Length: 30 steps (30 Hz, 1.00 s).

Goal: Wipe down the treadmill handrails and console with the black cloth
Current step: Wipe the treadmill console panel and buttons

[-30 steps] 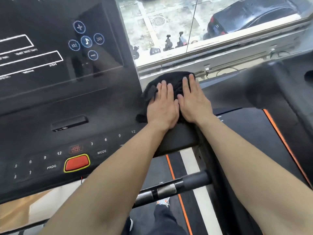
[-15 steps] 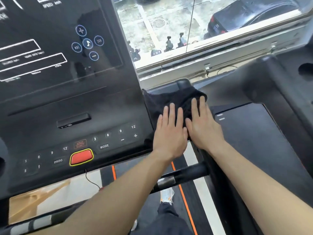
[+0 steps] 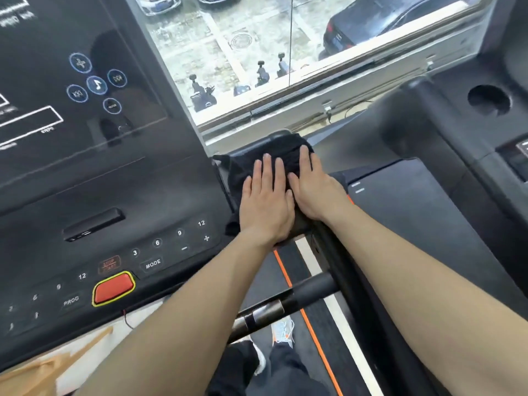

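window [image 3: 257, 52]: street and parked cars below
cloth [image 3: 274, 155]: black, on handrail [image 3: 337, 267] beside console [image 3: 114, 181]
left hand [image 3: 267, 204]: flat, fingers straight, pressing cloth
right hand [image 3: 314, 184]: flat, pressing cloth

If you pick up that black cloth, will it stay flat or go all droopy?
Probably droopy: the crumpled black fabric cloth is bunched in folds, and one corner hangs down beside the black treadmill console. It might slip when pushed, which may be why the left hand and right hand both press flat on it.
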Tool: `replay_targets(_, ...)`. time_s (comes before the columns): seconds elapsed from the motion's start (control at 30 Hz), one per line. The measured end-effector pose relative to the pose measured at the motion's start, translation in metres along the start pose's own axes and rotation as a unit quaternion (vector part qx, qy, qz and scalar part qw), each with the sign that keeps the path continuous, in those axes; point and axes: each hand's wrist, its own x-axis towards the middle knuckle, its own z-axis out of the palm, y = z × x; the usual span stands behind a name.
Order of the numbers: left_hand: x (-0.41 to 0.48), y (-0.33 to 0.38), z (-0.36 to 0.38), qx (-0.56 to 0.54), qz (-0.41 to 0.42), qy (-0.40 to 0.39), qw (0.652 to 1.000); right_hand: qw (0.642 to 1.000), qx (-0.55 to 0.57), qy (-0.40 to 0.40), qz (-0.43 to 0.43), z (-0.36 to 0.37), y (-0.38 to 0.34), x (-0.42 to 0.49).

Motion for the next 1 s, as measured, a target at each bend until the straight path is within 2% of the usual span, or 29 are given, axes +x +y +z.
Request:
replay_targets(0.2,0.06,-0.014,-0.011,0.0,0.028,0.013,1.0,0.988,0.139,-0.038,0.059,-0.021,-0.01,0.044)
replay_targets(0.4,0.076,-0.017,-0.019,-0.028,0.042,0.009,0.999,0.981,0.16,-0.04,0.099,-0.027,-0.017,0.044)
replay_targets(0.57,0.031,-0.005,-0.008,-0.004,0.079,-0.007,0.997,0.979,0.156,-0.031,0.124,-0.018,-0.006,-0.008)
replay_targets(0.8,-0.075,0.034,0.021,-0.009,0.146,-0.02,0.989,0.98,0.124,-0.065,0.143,-0.004,0.031,-0.125)
replay_targets(0.9,-0.113,0.054,0.035,-0.057,0.132,-0.018,0.989,0.976,0.149,-0.07,0.141,0.001,0.047,-0.159)
replay_targets(1.0,-0.14,0.073,0.038,-0.163,0.104,-0.03,0.981,0.97,0.197,-0.068,0.122,0.003,0.055,-0.178)
